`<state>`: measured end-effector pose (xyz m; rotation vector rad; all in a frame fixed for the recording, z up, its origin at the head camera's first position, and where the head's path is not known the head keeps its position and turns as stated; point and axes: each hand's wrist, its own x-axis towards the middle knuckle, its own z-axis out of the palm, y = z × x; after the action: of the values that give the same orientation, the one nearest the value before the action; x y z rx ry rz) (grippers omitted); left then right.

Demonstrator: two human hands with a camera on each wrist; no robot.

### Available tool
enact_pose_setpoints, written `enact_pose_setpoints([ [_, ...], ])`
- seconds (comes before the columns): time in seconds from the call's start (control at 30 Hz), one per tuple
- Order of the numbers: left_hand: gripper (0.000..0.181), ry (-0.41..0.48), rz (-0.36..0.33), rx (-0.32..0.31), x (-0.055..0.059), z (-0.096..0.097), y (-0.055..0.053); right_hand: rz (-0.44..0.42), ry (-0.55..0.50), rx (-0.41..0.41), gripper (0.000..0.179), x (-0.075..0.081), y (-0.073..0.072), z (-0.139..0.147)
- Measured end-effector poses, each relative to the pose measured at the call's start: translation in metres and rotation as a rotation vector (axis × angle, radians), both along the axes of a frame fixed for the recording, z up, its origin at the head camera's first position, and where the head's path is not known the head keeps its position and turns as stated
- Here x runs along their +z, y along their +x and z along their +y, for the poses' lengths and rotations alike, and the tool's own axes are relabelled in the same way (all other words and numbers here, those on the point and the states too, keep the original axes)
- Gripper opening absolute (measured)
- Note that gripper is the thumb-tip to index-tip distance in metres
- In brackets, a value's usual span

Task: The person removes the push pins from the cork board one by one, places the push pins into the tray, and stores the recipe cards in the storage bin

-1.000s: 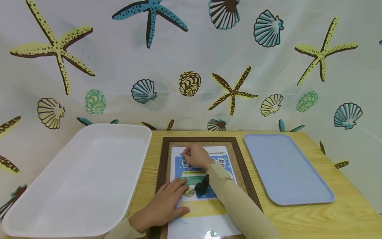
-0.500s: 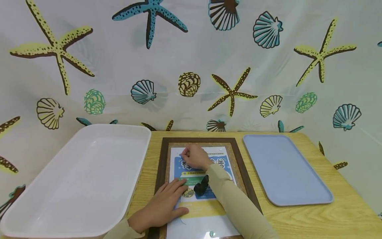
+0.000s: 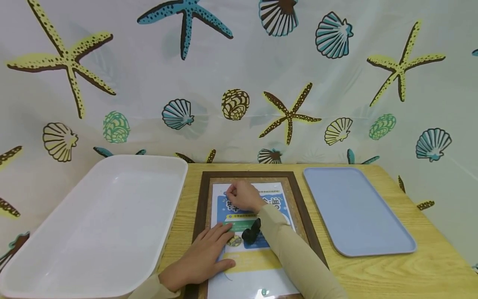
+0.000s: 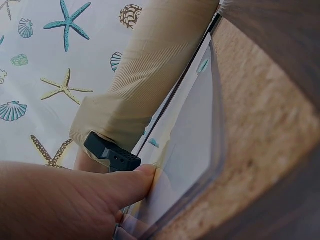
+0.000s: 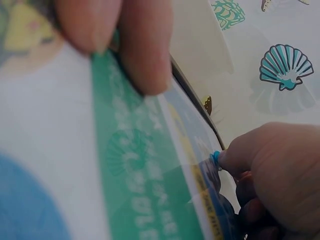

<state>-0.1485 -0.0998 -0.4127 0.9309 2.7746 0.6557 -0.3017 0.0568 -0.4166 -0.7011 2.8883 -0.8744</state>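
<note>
A printed poster (image 3: pixel 257 282) under a clear plastic sheet lies on a framed corkboard (image 3: pixel 300 199). My right hand (image 3: pixel 244 196) is at the poster's upper left. In the right wrist view its thumb and fingers pinch a blue push pin (image 5: pixel 216 158); whether the tip is in the cork is hidden. My left hand (image 3: pixel 203 257) rests on the poster's left side, fingers straight and spread. Its thumb (image 4: pixel 135 185) lies on the sheet in the left wrist view. A teal pin (image 3: pixel 264 292) shows near the poster's bottom.
Left of the board stands a deep white tray (image 3: pixel 108 224). A shallow blue-grey tray (image 3: pixel 358 207) lies to its right on the wooden table (image 3: pixel 377 274). Behind hangs a curtain (image 3: pixel 224 141) with starfish and shells. A black wrist camera (image 3: pixel 251 233) sits under my right sleeve.
The head view shifts very slightly. Both hands keep the same places on the poster.
</note>
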Motion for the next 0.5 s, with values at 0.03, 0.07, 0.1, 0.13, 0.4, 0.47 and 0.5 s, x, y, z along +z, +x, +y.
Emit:
enact_pose_setpoints([
  [0.03,0.066,0.001,0.002,-0.002,0.0002,0.0000,-0.0002,0.003,0.002,0.000,0.015,0.0001,-0.0003,0.0002],
  [0.07,0.066,0.001,0.006,-0.004,0.0004,0.0001,-0.0005,0.007,0.006,-0.001,0.015,0.0001,-0.0006,0.0004],
  [0.1,0.066,0.002,0.007,-0.005,0.0008,0.0003,-0.0007,0.011,0.008,-0.002,0.015,0.0001,-0.0010,0.0006],
  [0.13,0.066,0.002,0.009,-0.006,0.0009,0.0004,-0.0011,0.014,0.008,-0.002,0.015,0.0004,-0.0011,0.0008],
  [0.4,0.066,0.001,-0.011,0.002,0.0000,0.0000,-0.0008,-0.013,-0.004,0.004,0.014,-0.0008,-0.0003,-0.0007],
  [0.47,0.066,0.007,-0.009,-0.002,-0.0001,0.0000,-0.0007,-0.020,-0.002,-0.003,0.014,-0.0014,-0.0005,-0.0006],
  [0.5,0.066,0.008,-0.008,-0.004,0.0000,0.0001,-0.0007,-0.020,0.000,-0.007,0.014,-0.0017,-0.0006,-0.0003],
])
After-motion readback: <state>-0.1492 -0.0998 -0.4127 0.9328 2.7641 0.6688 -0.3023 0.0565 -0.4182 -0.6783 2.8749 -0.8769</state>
